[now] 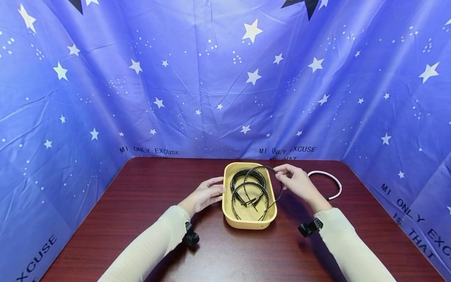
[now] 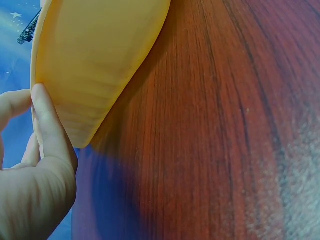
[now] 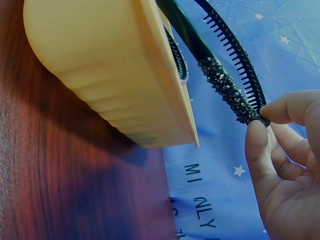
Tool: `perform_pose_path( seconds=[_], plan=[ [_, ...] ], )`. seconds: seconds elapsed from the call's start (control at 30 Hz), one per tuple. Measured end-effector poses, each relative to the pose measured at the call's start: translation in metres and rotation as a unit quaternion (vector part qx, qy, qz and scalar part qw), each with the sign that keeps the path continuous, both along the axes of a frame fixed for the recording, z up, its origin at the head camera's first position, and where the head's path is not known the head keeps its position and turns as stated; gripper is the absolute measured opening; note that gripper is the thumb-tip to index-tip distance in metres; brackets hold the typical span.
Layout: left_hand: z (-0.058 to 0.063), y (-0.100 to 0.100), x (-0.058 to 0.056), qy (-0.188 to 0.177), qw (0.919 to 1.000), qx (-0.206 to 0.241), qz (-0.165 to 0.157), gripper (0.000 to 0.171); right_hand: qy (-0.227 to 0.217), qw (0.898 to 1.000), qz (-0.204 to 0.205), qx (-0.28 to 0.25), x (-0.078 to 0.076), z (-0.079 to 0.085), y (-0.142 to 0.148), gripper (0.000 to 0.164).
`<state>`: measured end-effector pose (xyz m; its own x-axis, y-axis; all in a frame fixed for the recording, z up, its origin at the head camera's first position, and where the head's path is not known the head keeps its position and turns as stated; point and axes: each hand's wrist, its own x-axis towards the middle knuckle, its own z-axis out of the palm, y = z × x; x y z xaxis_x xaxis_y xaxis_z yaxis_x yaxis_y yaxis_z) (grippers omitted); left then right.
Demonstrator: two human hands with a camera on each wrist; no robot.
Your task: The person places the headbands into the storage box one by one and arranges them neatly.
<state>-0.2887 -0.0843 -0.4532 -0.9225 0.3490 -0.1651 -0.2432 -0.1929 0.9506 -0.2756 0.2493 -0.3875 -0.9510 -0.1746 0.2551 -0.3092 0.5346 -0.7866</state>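
Note:
A yellow plastic basin (image 1: 243,224) stands on the table between the two hands, with several black toothed headbands (image 1: 233,197) lying inside it. At its left side, my left hand (image 1: 204,196) pinches the rim; the left wrist view shows thumb and finger at the basin's edge (image 2: 100,55). Over the basin's right edge, my right hand (image 1: 296,182) pinches a black headband (image 3: 225,87) between thumb and forefinger. That headband has comb teeth inside and dark glittering stones on its outer face. It is tilted, and its arc overlaps the basin in the head view.
A pale pink and black headband (image 1: 336,182) lies on the dark red wooden table (image 1: 169,176), right of the right hand. Behind and on both sides of the table hangs a blue cloth (image 1: 211,78) with white stars.

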Motion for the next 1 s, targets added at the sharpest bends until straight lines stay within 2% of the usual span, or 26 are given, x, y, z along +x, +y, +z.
perform_pose_path(
  seconds=[0.4,0.77,1.0],
  plan=[
    [0.0,0.0,0.0,-0.001,1.0,0.006,0.002,0.062,-0.015,1.0,0.006,-0.01,0.004,-0.006,-0.013,0.025],
    [0.001,0.0,-0.001,0.0,1.0,0.004,0.001,0.062,0.003,1.0,0.025,-0.015,0.008,-0.015,-0.023,0.022],
    [0.001,0.0,0.001,0.0,1.0,0.006,-0.002,0.064,-0.005,0.999,0.027,-0.024,0.012,-0.02,-0.027,0.023]
  ],
)
